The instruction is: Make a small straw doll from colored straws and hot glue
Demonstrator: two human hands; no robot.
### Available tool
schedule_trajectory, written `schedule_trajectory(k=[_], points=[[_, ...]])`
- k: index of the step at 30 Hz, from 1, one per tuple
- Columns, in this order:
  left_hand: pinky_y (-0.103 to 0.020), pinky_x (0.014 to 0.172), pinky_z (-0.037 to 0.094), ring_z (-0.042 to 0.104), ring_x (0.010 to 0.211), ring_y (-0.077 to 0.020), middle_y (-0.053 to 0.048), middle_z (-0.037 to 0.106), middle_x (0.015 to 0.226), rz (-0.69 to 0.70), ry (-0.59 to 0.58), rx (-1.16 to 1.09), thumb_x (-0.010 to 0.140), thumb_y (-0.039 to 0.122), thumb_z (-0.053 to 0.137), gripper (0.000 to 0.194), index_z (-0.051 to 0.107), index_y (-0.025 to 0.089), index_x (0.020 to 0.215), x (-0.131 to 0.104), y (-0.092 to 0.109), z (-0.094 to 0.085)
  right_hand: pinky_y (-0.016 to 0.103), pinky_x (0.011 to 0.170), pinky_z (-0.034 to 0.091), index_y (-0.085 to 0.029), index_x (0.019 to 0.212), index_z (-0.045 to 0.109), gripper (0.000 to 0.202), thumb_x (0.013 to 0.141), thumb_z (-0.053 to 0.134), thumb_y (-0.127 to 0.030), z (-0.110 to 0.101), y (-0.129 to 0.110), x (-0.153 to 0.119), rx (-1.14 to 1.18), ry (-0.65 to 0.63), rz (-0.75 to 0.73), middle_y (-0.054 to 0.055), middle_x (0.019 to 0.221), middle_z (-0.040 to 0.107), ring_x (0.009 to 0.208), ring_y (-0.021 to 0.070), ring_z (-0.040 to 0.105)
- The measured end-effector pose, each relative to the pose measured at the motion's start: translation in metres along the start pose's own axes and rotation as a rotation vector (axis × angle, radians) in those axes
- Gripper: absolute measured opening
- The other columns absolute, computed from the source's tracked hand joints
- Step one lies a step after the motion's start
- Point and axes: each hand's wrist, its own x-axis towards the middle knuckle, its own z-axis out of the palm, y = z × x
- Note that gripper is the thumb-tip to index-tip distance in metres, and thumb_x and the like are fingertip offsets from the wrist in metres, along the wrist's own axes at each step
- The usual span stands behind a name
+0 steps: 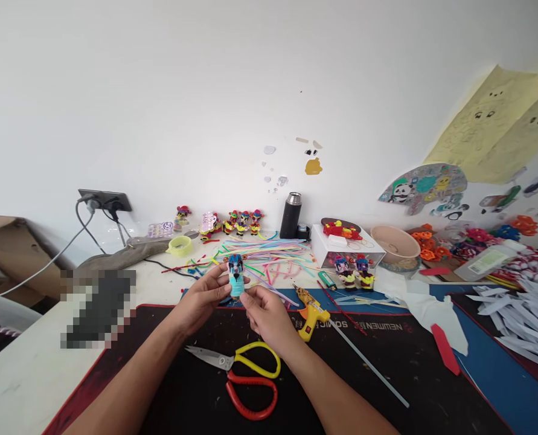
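Observation:
A small pipe-cleaner doll point(236, 279) with a blue headdress and a turquoise body is held upright above the mat. My left hand point(208, 296) grips its side between thumb and fingers. My right hand point(263, 311) is closed at the doll's lower right, thumb and finger pinching near its base. Just below my hands lie scissors point(226, 362) with one yellow and one red handle, blades pointing left. To the right of my right hand rests a yellow glue gun point(313, 314) with a long glue stick point(372, 368) out of its back.
Loose coloured pipe cleaners point(269, 251) spread behind my hands. Finished dolls point(244, 223) stand along the wall, near a black thermos point(290, 216). A white box point(348, 244) and a pink bowl point(394, 243) are at the back right. White strips point(522, 323) pile up far right.

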Motion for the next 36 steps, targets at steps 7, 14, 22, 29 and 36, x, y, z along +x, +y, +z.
schedule_trajectory(k=[7, 14, 22, 29, 36], points=[[-0.035, 0.095, 0.052, 0.077, 0.108, -0.0288, -0.01, 0.083, 0.109, 0.009, 0.022, -0.018, 0.077, 0.016, 0.089, 0.041, 0.07, 0.023, 0.112, -0.001, 0.0, 0.003, 0.022, 0.041, 0.021, -0.021, 0.086, 0.058, 0.052, 0.079, 0.078, -0.069, 0.0, 0.003, 0.001, 0.001, -0.003, -0.011, -0.01, 0.054, 0.039, 0.044, 0.0071, 0.03], [-0.032, 0.081, 0.057, 0.077, 0.102, -0.0282, -0.012, 0.082, 0.108, 0.074, 0.103, -0.044, 0.078, 0.017, 0.087, 0.044, 0.068, 0.02, 0.118, 0.001, 0.012, -0.001, 0.023, 0.041, 0.024, -0.02, 0.083, 0.059, 0.053, 0.08, 0.076, -0.071, -0.003, 0.001, 0.0, -0.018, 0.053, -0.065, -0.009, 0.054, 0.04, 0.043, 0.0076, 0.032], [-0.026, 0.073, 0.06, 0.075, 0.087, -0.0184, -0.007, 0.079, 0.106, 0.102, 0.227, -0.057, 0.073, 0.011, 0.088, 0.05, 0.062, 0.02, 0.115, 0.007, 0.013, -0.008, 0.023, 0.041, 0.025, -0.019, 0.083, 0.062, 0.057, 0.078, 0.075, -0.074, -0.005, 0.002, 0.002, -0.024, 0.076, -0.088, -0.009, 0.054, 0.04, 0.042, 0.0075, 0.032], [-0.024, 0.067, 0.06, 0.073, 0.076, -0.0168, -0.01, 0.079, 0.099, 0.118, 0.27, -0.086, 0.073, 0.005, 0.085, 0.047, 0.064, 0.015, 0.114, 0.006, 0.021, -0.014, 0.024, 0.042, 0.025, -0.02, 0.083, 0.059, 0.054, 0.081, 0.075, -0.071, -0.005, -0.001, 0.001, -0.034, 0.076, -0.083, -0.009, 0.054, 0.041, 0.042, 0.0079, 0.032], [-0.023, 0.058, 0.055, 0.069, 0.065, -0.0154, -0.012, 0.079, 0.088, 0.048, 0.417, -0.035, 0.083, 0.008, 0.068, 0.022, 0.069, 0.013, 0.104, 0.008, 0.034, -0.03, 0.024, 0.042, 0.027, -0.021, 0.083, 0.059, 0.052, 0.081, 0.075, -0.07, -0.006, -0.001, 0.0, -0.051, 0.067, -0.066, -0.009, 0.054, 0.041, 0.044, 0.0083, 0.033]])
